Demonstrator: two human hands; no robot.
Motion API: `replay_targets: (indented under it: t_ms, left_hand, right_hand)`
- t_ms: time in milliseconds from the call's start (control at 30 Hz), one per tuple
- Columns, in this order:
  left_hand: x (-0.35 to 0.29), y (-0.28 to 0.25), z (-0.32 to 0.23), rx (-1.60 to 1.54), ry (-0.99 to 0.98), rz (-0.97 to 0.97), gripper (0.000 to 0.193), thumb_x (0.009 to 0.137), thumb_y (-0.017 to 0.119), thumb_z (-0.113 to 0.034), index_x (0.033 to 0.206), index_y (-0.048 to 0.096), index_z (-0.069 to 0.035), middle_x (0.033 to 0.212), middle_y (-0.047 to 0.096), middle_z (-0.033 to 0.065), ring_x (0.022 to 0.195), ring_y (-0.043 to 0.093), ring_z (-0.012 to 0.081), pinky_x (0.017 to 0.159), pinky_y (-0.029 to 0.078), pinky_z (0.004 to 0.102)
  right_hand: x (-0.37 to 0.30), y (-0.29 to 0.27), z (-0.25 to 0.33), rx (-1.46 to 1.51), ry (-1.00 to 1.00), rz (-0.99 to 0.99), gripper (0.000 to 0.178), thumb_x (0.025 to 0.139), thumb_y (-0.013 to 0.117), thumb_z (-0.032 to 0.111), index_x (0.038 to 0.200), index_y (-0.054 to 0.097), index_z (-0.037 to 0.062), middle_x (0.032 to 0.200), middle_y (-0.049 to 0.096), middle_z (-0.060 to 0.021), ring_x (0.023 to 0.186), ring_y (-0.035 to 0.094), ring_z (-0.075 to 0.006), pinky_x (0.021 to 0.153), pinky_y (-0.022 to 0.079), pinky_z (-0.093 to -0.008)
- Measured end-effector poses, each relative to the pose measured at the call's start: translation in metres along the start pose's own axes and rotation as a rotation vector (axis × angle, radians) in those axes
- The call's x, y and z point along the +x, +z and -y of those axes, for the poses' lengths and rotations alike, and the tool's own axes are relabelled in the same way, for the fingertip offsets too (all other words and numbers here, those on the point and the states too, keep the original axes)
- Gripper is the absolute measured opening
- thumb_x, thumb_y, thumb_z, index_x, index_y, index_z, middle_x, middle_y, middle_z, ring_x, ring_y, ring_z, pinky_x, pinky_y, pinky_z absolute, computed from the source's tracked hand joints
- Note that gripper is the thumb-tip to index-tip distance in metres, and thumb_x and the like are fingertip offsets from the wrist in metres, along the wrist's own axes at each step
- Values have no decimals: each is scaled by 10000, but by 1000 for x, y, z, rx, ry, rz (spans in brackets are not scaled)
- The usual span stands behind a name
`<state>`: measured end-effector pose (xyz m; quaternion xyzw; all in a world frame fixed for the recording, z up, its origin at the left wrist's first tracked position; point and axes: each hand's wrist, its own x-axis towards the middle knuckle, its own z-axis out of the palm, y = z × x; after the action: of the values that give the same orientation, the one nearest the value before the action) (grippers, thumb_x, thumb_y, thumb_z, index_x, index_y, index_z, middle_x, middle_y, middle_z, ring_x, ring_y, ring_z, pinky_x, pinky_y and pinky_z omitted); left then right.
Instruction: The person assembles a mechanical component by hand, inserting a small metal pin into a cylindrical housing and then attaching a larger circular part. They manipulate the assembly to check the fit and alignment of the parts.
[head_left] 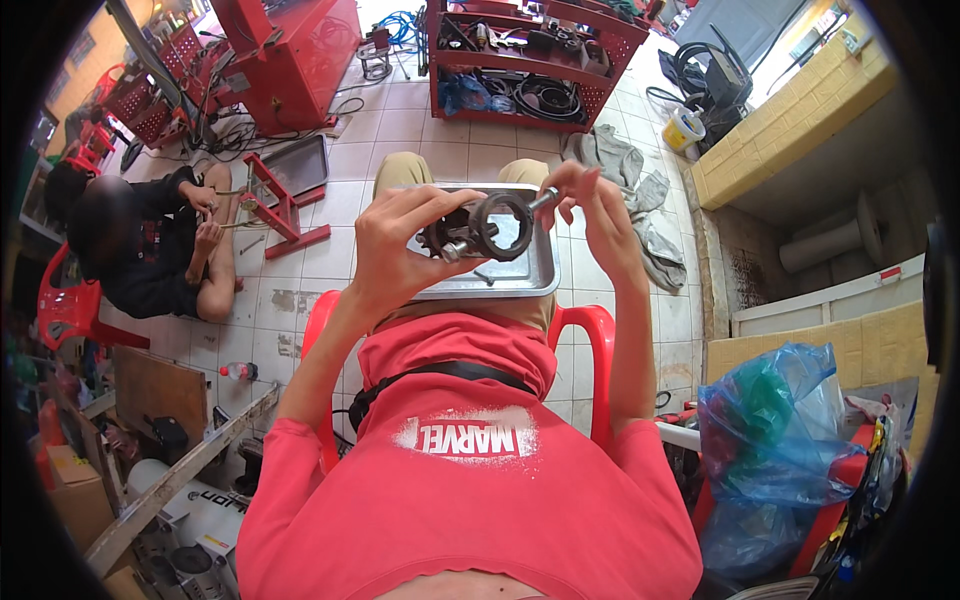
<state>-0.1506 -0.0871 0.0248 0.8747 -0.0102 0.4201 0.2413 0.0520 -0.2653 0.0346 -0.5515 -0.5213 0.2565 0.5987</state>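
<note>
My left hand [395,235] is closed around a dark, greasy metal part with a round ring [503,228] at its right end, held over my lap. A shiny bolt [456,250] sticks out of the part near my left fingertips. Another silver bolt [544,198] stands out from the ring's upper right, and the fingers of my right hand [600,210] are at its outer end; the other fingers are raised and slightly blurred. Beneath the part, a silver metal tray [543,272] rests on my thighs with a small dark piece lying in it.
A person [130,235] sits on the left, handling a red metal frame [285,210]. Ahead stands a red tool cart [535,75]. Grey cloths [645,200] lie on the tiles to the right. A blue plastic bag [770,430] is beside my red chair [598,360].
</note>
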Motion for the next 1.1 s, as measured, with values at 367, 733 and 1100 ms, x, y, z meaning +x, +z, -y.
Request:
replay_targets:
  t_ms: [367, 733, 1100]
  left_hand:
    - [-1, 0, -1, -46, -48, 8, 541, 625, 920, -248, 1124, 747, -132, 886, 727, 38, 822, 705, 233, 794, 516, 360]
    - [-1, 0, -1, -62, -75, 42, 554, 608, 921, -249, 1121, 749, -129, 883, 725, 32, 829, 703, 236, 811, 510, 354]
    - [0, -1, -4, -34, -58, 35, 529, 624, 912, -260, 1116, 758, -138, 873, 716, 32, 828, 696, 237, 807, 510, 358]
  right_hand:
    - [0, -3, 4, -34, 73, -14, 145, 956, 708, 134, 1043, 648, 36, 1086, 688, -51, 994, 646, -118, 832, 518, -271]
    - [1, -2, 9, -196, -35, -49, 104, 965, 694, 107, 1039, 678, 37, 1031, 707, -44, 959, 627, -112, 809, 482, -279]
    - [0, -11, -7, -156, -11, 115, 144, 978, 674, 154, 1063, 664, 39, 1044, 700, -49, 913, 628, -103, 763, 470, -257]
